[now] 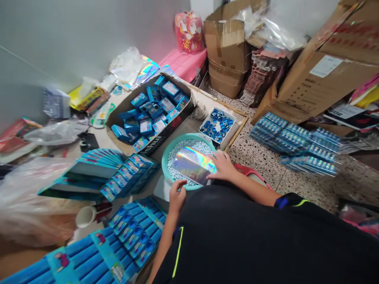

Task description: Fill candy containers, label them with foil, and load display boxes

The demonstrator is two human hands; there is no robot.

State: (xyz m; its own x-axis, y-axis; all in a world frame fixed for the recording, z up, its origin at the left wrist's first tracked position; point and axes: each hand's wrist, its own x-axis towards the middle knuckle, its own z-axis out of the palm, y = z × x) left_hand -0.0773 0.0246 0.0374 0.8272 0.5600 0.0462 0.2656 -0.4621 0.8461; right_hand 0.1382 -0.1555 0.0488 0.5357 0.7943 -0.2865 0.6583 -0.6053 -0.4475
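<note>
sheet: shiny, rainbow-sheened sheet (192, 165), slightly bowed, lying in the basin (166, 154) on pale beads (197, 145); covers much of them.
right hand (222, 165): on the sheet's right end, over the basin rim; fingers a little spread; cannot tell whether they pinch the edge.
left hand (177, 194): at the basin's near rim, just beside the sheet's near edge; fingers curled in; cannot tell whether anything is pinched.
shirt (254, 232): dark, fills the near side, close up against the basin.
carton (174, 127): crowds the basin's far left side; heaped with small blue boxes (145, 127), at mixed angles.
tray (231, 133): white, just beyond the basin's far right rim; blue rings (217, 126) scattered inside.
stacks, left: folded blue card (99, 161) fanned out, next to upright blue packs (122, 177); both between basin and plastic bag (35, 205).
near left: long blue packs (97, 252) flank the left arm; a cup (85, 217) lies tilted behind them.
floor, right: more blue bundles (296, 142), blurred, well apart from the basin; a red strap-like object (247, 169) shows past the right forearm, partly hidden.
back: pink box (186, 65) under a red bag (189, 31); tall cardboard box (226, 59) beside it; larger box (328, 75) leaning at right.
</note>
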